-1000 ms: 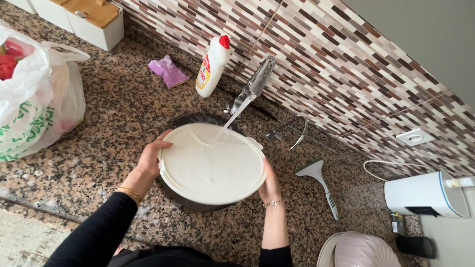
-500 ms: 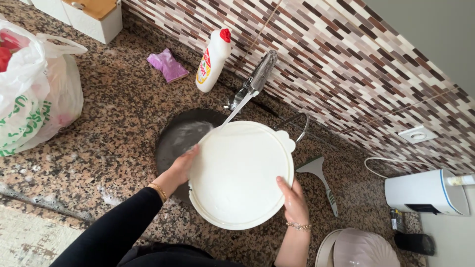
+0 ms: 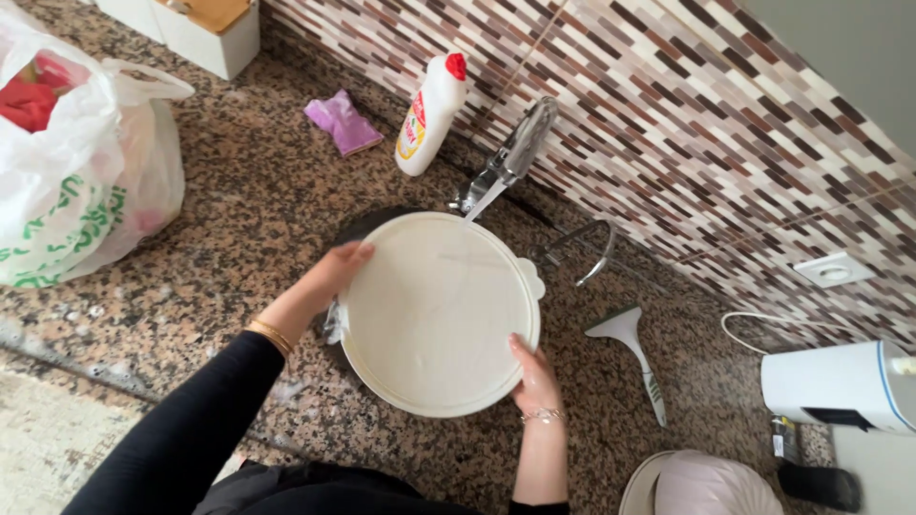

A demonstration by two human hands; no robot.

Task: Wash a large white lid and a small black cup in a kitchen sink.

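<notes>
A large round white lid (image 3: 439,310) is held flat over a dark round sink (image 3: 382,224), hiding most of the basin. My left hand (image 3: 339,272) grips the lid's left rim and also seems to pinch a small cloth or sponge under it. My right hand (image 3: 536,381) grips the lower right rim. A thin stream of water runs from the chrome tap (image 3: 510,153) onto the lid's upper part.
On the speckled granite counter (image 3: 239,200) stand a white detergent bottle with a red cap (image 3: 429,114), a purple cloth (image 3: 343,122), a full white plastic bag (image 3: 76,162), a white squeegee (image 3: 634,358) and a white appliance (image 3: 844,386) with its cord. A tiled wall rises behind.
The lid swung to the right and tilted up off the sink, then came back left under the tap's stream. Both hands kept their hold on its rim.
</notes>
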